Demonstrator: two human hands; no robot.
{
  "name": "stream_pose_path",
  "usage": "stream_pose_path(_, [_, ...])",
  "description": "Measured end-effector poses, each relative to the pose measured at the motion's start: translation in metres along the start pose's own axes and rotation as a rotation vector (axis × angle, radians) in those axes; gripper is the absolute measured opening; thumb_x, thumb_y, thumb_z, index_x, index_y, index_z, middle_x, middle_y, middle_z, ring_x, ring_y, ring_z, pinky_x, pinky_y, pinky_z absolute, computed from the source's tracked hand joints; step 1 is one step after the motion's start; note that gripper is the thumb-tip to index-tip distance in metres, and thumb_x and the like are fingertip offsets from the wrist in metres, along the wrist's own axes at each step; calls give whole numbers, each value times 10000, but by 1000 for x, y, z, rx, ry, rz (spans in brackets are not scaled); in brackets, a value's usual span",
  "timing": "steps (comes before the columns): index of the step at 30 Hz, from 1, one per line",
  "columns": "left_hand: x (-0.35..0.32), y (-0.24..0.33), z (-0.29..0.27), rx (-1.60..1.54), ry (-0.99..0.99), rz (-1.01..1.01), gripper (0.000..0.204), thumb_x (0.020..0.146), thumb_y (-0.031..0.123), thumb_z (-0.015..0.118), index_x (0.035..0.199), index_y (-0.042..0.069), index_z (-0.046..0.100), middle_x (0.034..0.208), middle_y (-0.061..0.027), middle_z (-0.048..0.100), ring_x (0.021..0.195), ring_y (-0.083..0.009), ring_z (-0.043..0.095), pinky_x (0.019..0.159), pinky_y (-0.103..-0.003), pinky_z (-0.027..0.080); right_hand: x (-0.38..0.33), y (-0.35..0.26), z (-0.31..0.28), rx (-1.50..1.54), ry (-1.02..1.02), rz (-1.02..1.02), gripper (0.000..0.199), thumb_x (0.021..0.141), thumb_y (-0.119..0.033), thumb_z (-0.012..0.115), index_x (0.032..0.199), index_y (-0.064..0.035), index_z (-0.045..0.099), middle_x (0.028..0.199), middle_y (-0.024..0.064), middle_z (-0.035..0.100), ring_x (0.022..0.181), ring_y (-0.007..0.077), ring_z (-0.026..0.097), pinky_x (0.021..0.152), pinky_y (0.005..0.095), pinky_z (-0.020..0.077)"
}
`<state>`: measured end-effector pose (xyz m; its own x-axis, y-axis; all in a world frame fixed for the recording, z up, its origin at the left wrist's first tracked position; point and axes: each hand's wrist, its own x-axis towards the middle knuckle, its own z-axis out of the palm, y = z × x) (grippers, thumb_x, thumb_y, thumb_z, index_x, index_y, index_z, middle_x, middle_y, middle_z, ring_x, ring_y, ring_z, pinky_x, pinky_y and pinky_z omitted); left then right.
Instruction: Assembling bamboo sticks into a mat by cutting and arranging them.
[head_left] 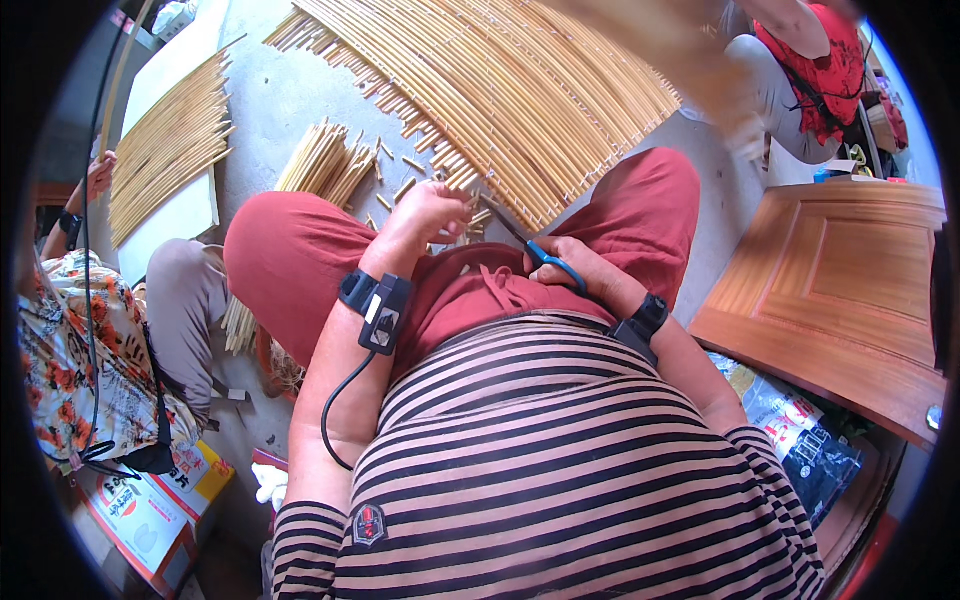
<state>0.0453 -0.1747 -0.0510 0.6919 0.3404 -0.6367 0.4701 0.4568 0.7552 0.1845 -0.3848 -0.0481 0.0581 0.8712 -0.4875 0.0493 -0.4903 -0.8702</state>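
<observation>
A large mat of straw-coloured sticks (490,90), bound by rows of thread, spreads on the floor before me, its near edge just beyond my lap. My right hand (575,266) is closed round the blue handles of a pair of scissors (510,222); the dark blades point up and left toward the mat's edge. To their left, my left hand (432,213) is closed in a pinch at the mat's near left corner. What its fingers hold, if anything, is too small to make out. Short stick pieces (404,189) lie scattered beside that hand.
A bundle of sticks (325,165) lies beyond my left knee. Farther left, more sticks (172,145) rest on a white board (200,205) near a person in a floral shirt (105,360). Another person in red (825,75) sits far right. A wooden panel (830,290) and boxes (150,520) flank me.
</observation>
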Motion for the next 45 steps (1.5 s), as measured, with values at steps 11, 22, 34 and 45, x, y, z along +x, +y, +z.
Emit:
stream_pose_path(11, [20,-30,-29,283,336,472,334,733,5,570,1065,41,556,970,-65,613,770,-104,575,573,-245,450,-4,-10,-3,-188,-13,7,245,705,-194,653,859,-13,594,743,50,581,723,117,515,662,276,436])
stream_pose_path(22, [-4,-7,5,-246,224,280,253,885,356,500,834,108,494,715,-20,504,615,-138,505,497,-284,415,-88,-71,-59,-180,501,-334,254,737,-180,665,933,-35,591,600,15,542,529,63,509,493,242,426])
stream_pose_path(34, [10,10,29,-577,188,340,90,853,205,512,865,117,502,760,-12,551,693,-156,576,620,-403,546,-50,2,-144,-257,1215,-405,236,792,-300,612,891,-90,567,665,95,610,607,258,619,580,345,480])
stream_pose_path(45, [40,-6,21,-574,143,336,111,861,189,540,901,86,547,862,-35,618,779,-207,614,665,-468,528,-48,-2,-151,-395,1209,-224,279,784,-380,571,918,-136,578,667,78,615,651,280,620,599,359,481])
